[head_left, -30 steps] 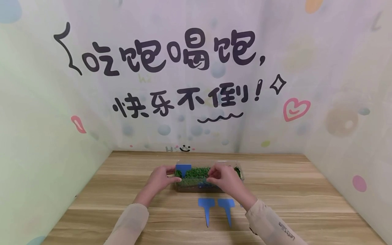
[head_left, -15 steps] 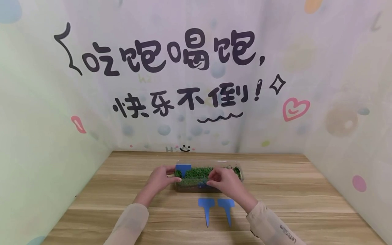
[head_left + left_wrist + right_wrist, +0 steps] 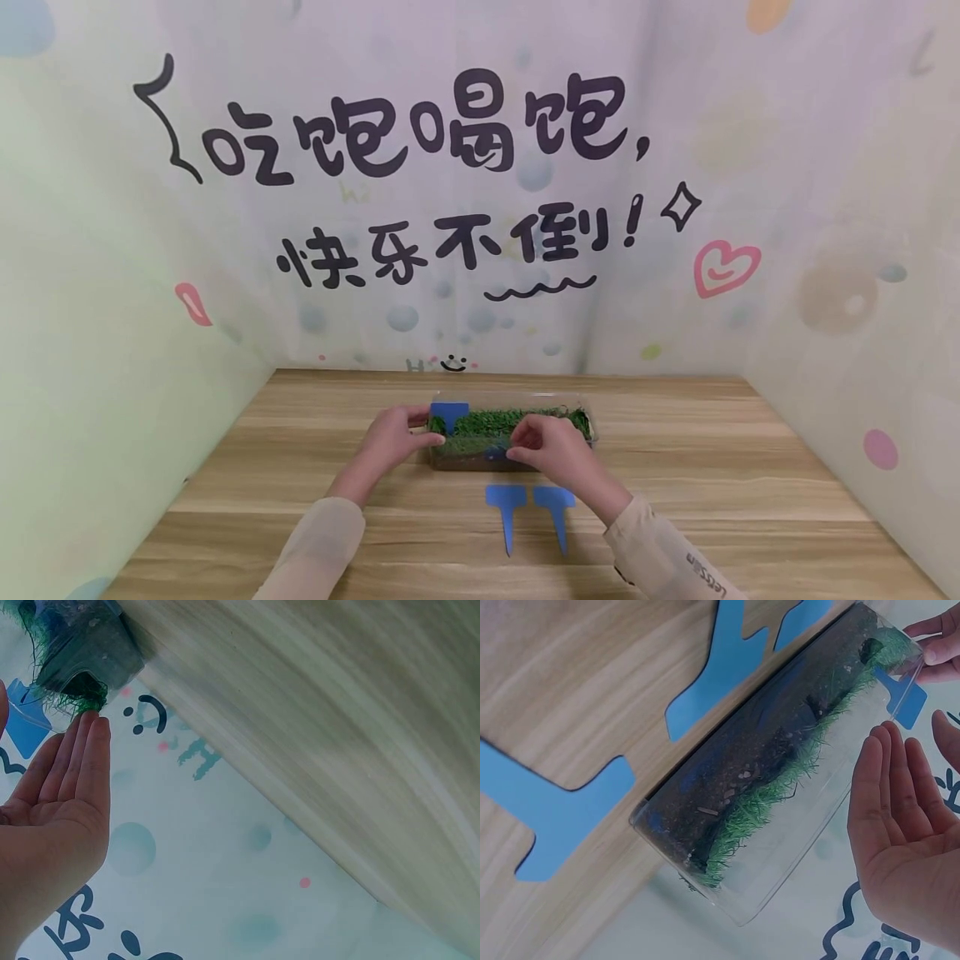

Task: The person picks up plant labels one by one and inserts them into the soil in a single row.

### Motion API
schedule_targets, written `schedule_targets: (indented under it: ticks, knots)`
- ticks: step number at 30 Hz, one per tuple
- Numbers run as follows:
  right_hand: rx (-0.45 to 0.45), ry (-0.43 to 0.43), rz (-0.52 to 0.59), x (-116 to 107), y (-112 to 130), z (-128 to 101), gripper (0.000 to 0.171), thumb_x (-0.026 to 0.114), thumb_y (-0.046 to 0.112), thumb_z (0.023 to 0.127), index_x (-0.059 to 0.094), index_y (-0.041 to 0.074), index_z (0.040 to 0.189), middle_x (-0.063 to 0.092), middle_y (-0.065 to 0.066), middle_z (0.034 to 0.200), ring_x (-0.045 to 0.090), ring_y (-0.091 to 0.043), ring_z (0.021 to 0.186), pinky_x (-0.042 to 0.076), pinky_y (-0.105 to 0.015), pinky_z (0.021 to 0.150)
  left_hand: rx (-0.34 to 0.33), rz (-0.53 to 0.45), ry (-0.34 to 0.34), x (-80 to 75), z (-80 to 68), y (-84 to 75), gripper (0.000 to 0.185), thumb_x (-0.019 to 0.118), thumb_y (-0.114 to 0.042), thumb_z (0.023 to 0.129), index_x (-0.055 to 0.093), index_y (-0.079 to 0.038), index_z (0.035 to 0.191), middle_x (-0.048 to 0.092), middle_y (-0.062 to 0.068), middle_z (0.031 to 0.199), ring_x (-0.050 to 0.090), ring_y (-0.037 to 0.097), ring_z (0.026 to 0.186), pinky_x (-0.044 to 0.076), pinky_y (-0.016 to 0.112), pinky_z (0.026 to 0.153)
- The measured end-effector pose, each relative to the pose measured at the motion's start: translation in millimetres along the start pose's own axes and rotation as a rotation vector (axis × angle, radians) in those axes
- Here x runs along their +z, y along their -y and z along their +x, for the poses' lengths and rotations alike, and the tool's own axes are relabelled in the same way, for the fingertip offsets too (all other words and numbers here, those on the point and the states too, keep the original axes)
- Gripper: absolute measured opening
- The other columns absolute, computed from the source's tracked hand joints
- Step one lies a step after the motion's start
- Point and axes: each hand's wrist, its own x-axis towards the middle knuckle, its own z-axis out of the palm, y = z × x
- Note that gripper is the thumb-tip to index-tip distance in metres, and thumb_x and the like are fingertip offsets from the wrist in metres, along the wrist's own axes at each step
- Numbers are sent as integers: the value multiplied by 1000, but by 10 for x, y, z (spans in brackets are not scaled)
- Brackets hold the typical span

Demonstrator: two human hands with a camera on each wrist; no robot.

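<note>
Fingers point(image 3: 93, 761) on clear box point(image 3: 459, 461), shaggy grass point(image 3: 487, 422)

Room for my right hand point(image 3: 555, 447) on the table point(image 3: 705, 467) right of the box point(image 3: 459, 462); two markers point(image 3: 507, 500) obstruct in front.

The box point(image 3: 456, 461) stands on the table point(image 3: 697, 467), the wall point(image 3: 375, 337) behind it. Grass point(image 3: 483, 422) lies inside the box, with a tag point(image 3: 450, 412) at its left end; three other tags point(image 3: 712, 682) lie before it.
</note>
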Motion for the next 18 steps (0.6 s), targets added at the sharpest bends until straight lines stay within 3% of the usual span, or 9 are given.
schedule_targets:
  ticks: [18]
  knots:
    - [14,49,4,33,-41,-55,15,77,21,87,71,10,95,70,5,82,63,-7,75,53,-28,65,4,4,-9,4,6,5,60,78,-26,88,58,-3,139,64,16,135,61,33,126,50,51,105]
